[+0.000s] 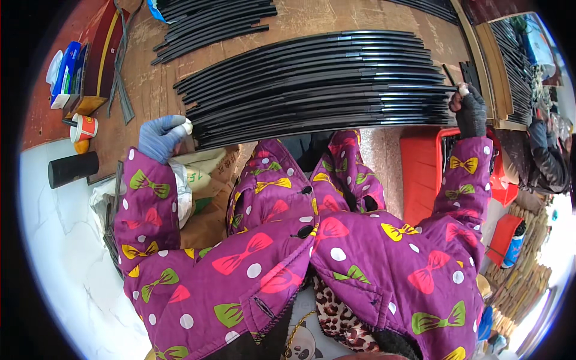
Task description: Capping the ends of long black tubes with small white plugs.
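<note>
A wide row of thin black rods (318, 84) lies side by side on the worn brown table (141, 36), its near edge just beyond my lap. At the row's left end is my left hand (162, 138) in a blue-grey glove, fingers bent and pressed together. White wrapping covers a fingertip beside the rod ends; whatever is in the grip is hidden. My right hand (470, 111), in a dark glove with bare, partly white-wrapped fingertips, is closed at the right end. It pinches the tip of one black rod there.
Another bundle of black rods (210, 27) lies farther back. A dark red box (101, 60), a blue tissue pack (66, 75), a paper cup (86, 128) and a black case (73, 170) stand left. Wooden strips (495, 69) edge the right; a red crate (420, 180) sits below. Another person's sleeve (547, 159) shows far right.
</note>
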`<control>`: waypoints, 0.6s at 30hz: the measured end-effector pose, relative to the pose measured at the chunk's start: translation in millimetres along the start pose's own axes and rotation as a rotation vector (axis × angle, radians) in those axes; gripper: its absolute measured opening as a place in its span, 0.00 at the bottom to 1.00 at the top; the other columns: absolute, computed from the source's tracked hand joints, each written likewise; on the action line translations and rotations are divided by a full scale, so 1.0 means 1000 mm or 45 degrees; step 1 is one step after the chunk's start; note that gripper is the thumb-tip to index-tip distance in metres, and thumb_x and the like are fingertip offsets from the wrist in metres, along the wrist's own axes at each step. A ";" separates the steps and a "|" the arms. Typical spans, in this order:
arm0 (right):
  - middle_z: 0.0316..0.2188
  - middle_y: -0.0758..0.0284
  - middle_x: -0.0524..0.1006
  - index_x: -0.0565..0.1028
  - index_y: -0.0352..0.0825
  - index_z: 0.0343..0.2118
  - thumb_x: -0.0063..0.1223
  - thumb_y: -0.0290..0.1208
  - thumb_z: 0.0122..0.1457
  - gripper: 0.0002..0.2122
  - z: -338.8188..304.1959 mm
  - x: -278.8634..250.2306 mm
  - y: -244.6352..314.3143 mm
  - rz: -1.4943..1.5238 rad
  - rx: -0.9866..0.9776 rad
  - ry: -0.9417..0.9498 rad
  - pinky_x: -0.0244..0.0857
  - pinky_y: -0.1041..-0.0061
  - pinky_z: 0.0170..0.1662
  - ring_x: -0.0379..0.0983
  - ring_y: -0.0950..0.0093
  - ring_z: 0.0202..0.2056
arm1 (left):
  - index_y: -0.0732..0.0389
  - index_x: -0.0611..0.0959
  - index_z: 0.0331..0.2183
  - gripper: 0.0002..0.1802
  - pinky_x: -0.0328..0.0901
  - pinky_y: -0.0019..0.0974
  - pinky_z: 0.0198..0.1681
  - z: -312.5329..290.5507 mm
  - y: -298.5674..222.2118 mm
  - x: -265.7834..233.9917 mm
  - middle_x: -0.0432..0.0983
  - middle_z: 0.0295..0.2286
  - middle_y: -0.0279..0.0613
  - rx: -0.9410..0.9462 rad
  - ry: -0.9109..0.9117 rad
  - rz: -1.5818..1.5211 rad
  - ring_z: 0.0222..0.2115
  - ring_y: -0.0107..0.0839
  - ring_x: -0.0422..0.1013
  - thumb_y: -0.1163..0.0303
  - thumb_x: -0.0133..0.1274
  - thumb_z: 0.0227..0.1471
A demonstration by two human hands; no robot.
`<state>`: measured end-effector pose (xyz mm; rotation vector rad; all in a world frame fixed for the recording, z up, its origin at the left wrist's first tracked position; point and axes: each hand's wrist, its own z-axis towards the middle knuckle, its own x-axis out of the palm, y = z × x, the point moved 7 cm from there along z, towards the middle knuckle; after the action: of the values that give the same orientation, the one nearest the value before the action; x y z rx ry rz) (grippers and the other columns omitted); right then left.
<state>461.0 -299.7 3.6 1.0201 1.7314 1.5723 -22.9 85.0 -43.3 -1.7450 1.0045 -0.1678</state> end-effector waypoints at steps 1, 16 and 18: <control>0.13 0.71 0.64 0.70 0.32 0.26 0.46 0.28 0.52 0.05 0.003 0.000 -0.001 -0.203 -0.009 -0.019 0.51 0.83 0.18 0.57 0.81 0.14 | 0.64 0.79 0.27 0.08 0.53 0.22 0.12 0.002 0.001 0.000 0.71 0.15 0.32 -0.033 -0.048 0.020 0.10 0.16 0.59 0.75 0.58 0.38; 0.22 0.56 0.73 0.72 0.36 0.32 0.48 0.36 0.49 0.10 0.065 0.086 0.039 -1.910 -0.523 -0.221 0.62 0.71 0.30 0.71 0.61 0.28 | 0.61 0.79 0.30 0.09 0.64 0.27 0.31 0.015 -0.068 -0.003 0.75 0.25 0.39 0.584 -0.276 0.698 0.26 0.29 0.71 0.69 0.53 0.43; 0.30 0.56 0.74 0.71 0.40 0.40 0.47 0.35 0.49 0.14 0.119 0.061 0.016 -1.792 -0.492 -0.094 0.63 0.69 0.38 0.70 0.60 0.35 | 0.58 0.79 0.32 0.09 0.64 0.32 0.34 0.032 -0.087 0.003 0.74 0.29 0.41 0.731 -0.279 0.985 0.29 0.37 0.71 0.68 0.50 0.45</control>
<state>529.6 -183.9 7.4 -0.3671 1.3791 0.7930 43.4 112.9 15.6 -0.7645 1.2438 0.2111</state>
